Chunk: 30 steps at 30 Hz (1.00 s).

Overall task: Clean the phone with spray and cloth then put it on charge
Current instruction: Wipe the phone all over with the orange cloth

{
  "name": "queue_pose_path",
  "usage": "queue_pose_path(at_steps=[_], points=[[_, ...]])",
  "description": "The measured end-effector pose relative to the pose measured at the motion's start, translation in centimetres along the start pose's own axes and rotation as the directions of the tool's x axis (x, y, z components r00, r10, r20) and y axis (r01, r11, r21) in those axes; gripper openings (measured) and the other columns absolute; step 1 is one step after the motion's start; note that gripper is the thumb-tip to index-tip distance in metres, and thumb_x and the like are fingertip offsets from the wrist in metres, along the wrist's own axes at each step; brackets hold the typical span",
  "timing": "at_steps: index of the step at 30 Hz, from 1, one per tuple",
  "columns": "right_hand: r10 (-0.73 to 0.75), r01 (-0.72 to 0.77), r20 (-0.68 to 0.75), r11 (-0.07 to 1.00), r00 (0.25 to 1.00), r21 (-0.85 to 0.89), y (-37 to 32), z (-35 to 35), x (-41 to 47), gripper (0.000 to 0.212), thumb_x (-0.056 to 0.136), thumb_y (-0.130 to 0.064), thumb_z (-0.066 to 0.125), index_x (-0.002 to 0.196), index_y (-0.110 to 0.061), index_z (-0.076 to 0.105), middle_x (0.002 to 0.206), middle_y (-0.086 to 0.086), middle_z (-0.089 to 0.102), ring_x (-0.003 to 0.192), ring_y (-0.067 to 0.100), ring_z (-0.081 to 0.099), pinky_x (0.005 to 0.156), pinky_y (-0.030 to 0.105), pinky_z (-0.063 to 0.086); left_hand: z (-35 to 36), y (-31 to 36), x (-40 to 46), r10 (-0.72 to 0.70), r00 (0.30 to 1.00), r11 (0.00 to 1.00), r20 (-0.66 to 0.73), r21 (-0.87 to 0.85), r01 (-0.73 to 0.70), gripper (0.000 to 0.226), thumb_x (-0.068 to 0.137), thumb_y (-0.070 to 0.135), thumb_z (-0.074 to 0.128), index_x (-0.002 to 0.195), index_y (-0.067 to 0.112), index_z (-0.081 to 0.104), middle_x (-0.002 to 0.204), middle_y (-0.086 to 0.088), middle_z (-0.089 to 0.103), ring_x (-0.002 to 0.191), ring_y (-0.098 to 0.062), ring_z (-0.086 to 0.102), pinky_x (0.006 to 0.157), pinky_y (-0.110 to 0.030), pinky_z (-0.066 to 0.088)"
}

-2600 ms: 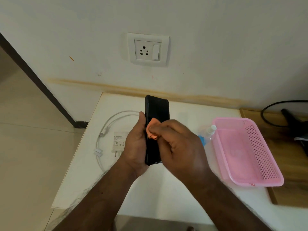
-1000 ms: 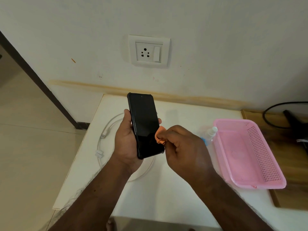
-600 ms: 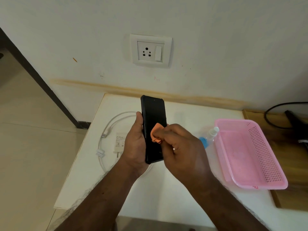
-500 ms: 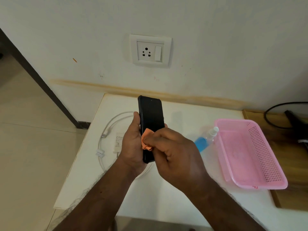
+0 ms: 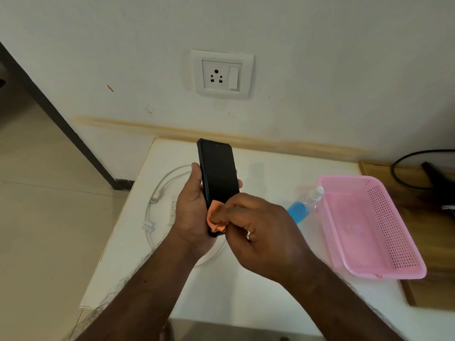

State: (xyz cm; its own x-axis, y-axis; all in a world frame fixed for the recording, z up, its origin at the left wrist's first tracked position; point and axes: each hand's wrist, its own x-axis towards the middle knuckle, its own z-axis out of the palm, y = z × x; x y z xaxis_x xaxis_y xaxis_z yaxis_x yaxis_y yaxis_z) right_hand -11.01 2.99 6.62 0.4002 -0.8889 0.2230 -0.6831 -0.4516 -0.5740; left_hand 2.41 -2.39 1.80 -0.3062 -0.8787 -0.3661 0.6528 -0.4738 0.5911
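Above the white worktop [image 5: 266, 299], nearer its left edge, the left hand [image 5: 194, 212] grips the dark phone [image 5: 218, 175] upright — the right hand [image 5: 261, 232] pinches an orange cloth [image 5: 214, 219] against its lower screen.

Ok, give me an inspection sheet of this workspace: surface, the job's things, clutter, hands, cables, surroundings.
Surface: white table against the wall; wooden board at its right.
Job's things: black phone held upright, screen dark; orange cloth on its lower part; spray bottle of blue liquid lying beside the basket; charger adapter mostly hidden by the left hand.
Clutter: pink basket.
Hands: left hand grips the phone; right hand pinches the cloth.
Cables: white cable looped on the table, unplugged; black cable far right.
Surroundings: wall socket, nothing plugged in; tiled floor.
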Motion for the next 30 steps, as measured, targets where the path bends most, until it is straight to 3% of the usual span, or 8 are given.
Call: queue_pose_path(at_steps=[6,13,17,20,23,26,30], points=[[0.111,-0.118,-0.145,0.992,0.983,-0.038,0.9,0.1,-0.1,0.023,0.092,-0.014,0.065,0.113,-0.016,0.073,0.106,0.000,0.071,0.092,0.017,0.067,0.080,0.033,0.060,0.3,-0.5,0.0,-0.017,1.000,1.000,-0.012,-0.012,0.017,0.070,0.091,0.070,0.037,0.112,0.016,0.076,0.104,-0.010,0.071,0.099,-0.024,0.067,0.081,-0.039,0.058],[-0.022,0.022,0.050,1.000,0.999,-0.005,0.1,-0.4,0.1,0.022,0.088,-0.013,0.066,0.107,-0.017,0.076,0.102,-0.003,0.071,0.087,0.014,0.066,0.076,0.028,0.058,-0.2,-0.3,0.3,0.059,0.998,0.998,-0.022,0.004,-0.058,0.069,0.094,0.066,0.035,0.123,0.014,0.068,0.103,-0.012,0.069,0.096,-0.025,0.065,0.087,-0.039,0.051],[0.092,-0.093,-0.037,0.995,0.995,-0.024,0.9,-0.4,-0.2,0.022,0.091,-0.014,0.066,0.111,-0.017,0.075,0.103,-0.003,0.070,0.089,0.014,0.066,0.079,0.028,0.058,-0.3,-0.3,0.3,0.017,1.000,0.998,-0.012,0.059,-0.016,0.071,0.092,0.073,0.031,0.103,0.022,0.079,0.100,-0.005,0.074,0.089,-0.019,0.070,0.077,-0.035,0.055],[0.053,-0.055,-0.054,0.998,0.997,-0.038,0.2,0.0,-0.3,0.022,0.089,-0.013,0.067,0.110,-0.016,0.075,0.102,0.000,0.070,0.087,0.017,0.067,0.076,0.029,0.059,-0.2,-0.3,0.3,0.042,0.999,0.999,-0.019,0.034,-0.042,0.070,0.093,0.071,0.034,0.111,0.018,0.076,0.102,-0.007,0.072,0.093,-0.022,0.068,0.083,-0.037,0.052],[-0.035,0.036,0.041,0.999,0.999,-0.031,-0.5,-0.1,-0.3,0.021,0.086,-0.014,0.068,0.105,-0.018,0.076,0.101,-0.002,0.071,0.085,0.014,0.066,0.076,0.025,0.057,-0.2,-0.2,0.3,0.066,0.998,0.997,-0.015,-0.040,-0.067,0.070,0.092,0.068,0.039,0.122,0.012,0.070,0.104,-0.013,0.068,0.096,-0.026,0.063,0.090,-0.040,0.050],[-0.024,0.025,0.069,0.999,0.997,-0.020,0.0,-0.5,-0.2,0.021,0.085,-0.015,0.067,0.103,-0.018,0.077,0.098,-0.003,0.071,0.083,0.013,0.065,0.074,0.025,0.057,-0.2,-0.2,0.3,0.057,0.998,0.998,0.000,-0.023,-0.057,0.070,0.092,0.070,0.037,0.114,0.014,0.074,0.101,-0.012,0.069,0.089,-0.026,0.064,0.084,-0.039,0.051],[0.077,-0.079,-0.040,0.996,0.996,-0.034,0.9,-0.4,-0.2,0.020,0.088,-0.013,0.068,0.106,-0.016,0.076,0.099,-0.001,0.071,0.085,0.016,0.066,0.075,0.033,0.059,0.0,-0.1,0.2,0.014,1.000,1.000,-0.005,0.018,-0.013,0.073,0.091,0.074,0.033,0.107,0.018,0.077,0.100,-0.008,0.071,0.086,-0.022,0.067,0.073,-0.034,0.053]])
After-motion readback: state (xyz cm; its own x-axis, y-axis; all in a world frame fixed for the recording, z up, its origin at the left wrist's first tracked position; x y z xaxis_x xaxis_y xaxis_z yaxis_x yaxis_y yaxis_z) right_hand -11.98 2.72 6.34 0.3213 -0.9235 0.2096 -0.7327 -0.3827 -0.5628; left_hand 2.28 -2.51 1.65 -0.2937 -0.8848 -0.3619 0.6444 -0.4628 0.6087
